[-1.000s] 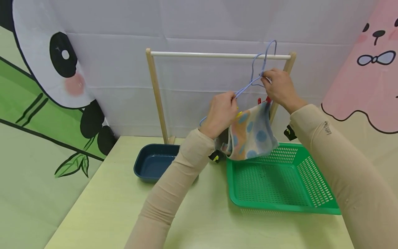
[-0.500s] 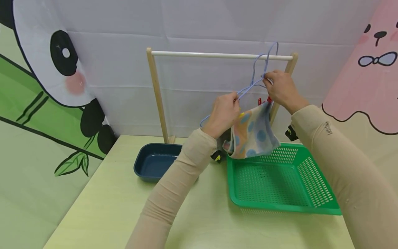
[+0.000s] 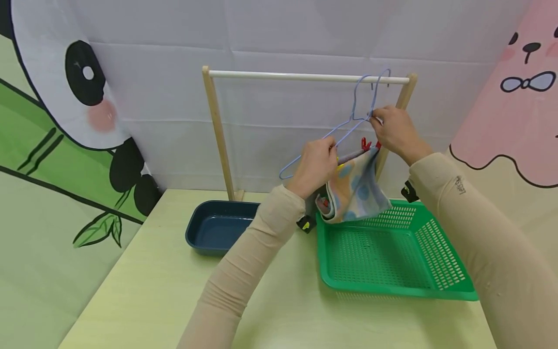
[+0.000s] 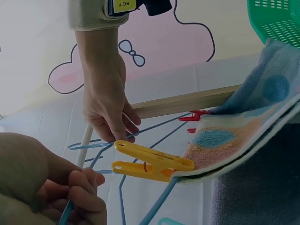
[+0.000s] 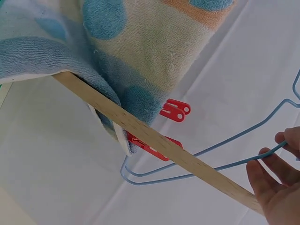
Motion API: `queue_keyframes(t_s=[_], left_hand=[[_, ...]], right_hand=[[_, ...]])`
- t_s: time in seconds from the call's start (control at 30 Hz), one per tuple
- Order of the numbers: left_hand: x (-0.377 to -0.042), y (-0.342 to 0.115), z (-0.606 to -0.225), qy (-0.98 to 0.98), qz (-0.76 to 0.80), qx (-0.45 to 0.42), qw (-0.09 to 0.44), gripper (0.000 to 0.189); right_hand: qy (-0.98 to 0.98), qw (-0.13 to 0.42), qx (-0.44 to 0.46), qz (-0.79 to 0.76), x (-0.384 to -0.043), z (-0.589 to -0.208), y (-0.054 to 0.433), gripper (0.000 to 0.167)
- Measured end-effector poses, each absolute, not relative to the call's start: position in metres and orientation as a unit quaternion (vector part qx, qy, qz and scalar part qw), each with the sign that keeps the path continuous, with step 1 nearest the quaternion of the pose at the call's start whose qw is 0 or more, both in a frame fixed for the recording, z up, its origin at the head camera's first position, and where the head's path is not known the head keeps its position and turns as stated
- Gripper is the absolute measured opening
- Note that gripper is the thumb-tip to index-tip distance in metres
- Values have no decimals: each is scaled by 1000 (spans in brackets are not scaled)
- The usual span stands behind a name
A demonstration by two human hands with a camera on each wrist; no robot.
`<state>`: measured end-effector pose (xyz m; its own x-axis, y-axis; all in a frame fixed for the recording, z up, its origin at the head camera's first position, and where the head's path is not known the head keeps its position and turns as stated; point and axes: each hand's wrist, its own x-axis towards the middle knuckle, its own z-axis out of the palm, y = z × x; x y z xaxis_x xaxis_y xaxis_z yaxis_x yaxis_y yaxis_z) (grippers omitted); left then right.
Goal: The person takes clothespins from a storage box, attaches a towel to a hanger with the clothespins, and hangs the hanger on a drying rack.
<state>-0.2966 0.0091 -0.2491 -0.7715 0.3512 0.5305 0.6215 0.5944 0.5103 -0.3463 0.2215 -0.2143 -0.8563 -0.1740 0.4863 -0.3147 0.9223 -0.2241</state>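
Note:
A blue wire hanger [image 3: 374, 99] carries a polka-dot towel [image 3: 362, 186]. Its hook arches over the white rail [image 3: 283, 76]; whether it bears on the rail I cannot tell. My left hand [image 3: 315, 165] grips the hanger's left arm. Just below the hook, my right hand [image 3: 397, 132] pinches the wire between thumb and fingers. A yellow clothespin [image 4: 152, 161] clips the towel at one side, and red clothespins [image 5: 174, 111] show at the other. Behind it, a second blue hanger [image 3: 354, 99] hangs from the rail; a dark grey cloth [image 4: 251, 187] hangs behind the towel.
Wooden posts [image 3: 218, 131] hold up the rail at the table's back. Under the towel stands a green perforated basket [image 3: 396, 293]. To the left, a dark blue tray [image 3: 202, 248] sits on the pale table [image 3: 144, 271], partly behind my left sleeve. A printed cloth backdrop closes off the rear.
The hanger in my hands has come down, its hook dropping closer to the rail. Both hands have moved slightly lower with it. More of the rear hanger and a red clothespin now show.

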Motion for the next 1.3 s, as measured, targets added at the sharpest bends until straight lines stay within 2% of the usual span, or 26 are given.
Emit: queue_keyframes(t_s=[0.2, 0.57, 0.93, 1.13, 1.3], left_hand=[[-300, 10, -259, -863, -367, -291, 189, 22], [-301, 9, -269, -861, -375, -289, 185, 23], [-299, 0, -263, -875, -343, -305, 151, 22], [-294, -7, -265, -869, -366, -312, 115, 22], [-294, -13, -264, -867, -369, -310, 124, 23]], right_hand=[[-959, 208, 119, 150, -345, -220, 223, 31], [-955, 219, 122, 158, -344, -227, 221, 33], [-955, 212, 115, 173, -343, -229, 221, 35], [-956, 201, 104, 188, -339, -228, 220, 40], [-952, 208, 108, 196, -337, -226, 219, 41]])
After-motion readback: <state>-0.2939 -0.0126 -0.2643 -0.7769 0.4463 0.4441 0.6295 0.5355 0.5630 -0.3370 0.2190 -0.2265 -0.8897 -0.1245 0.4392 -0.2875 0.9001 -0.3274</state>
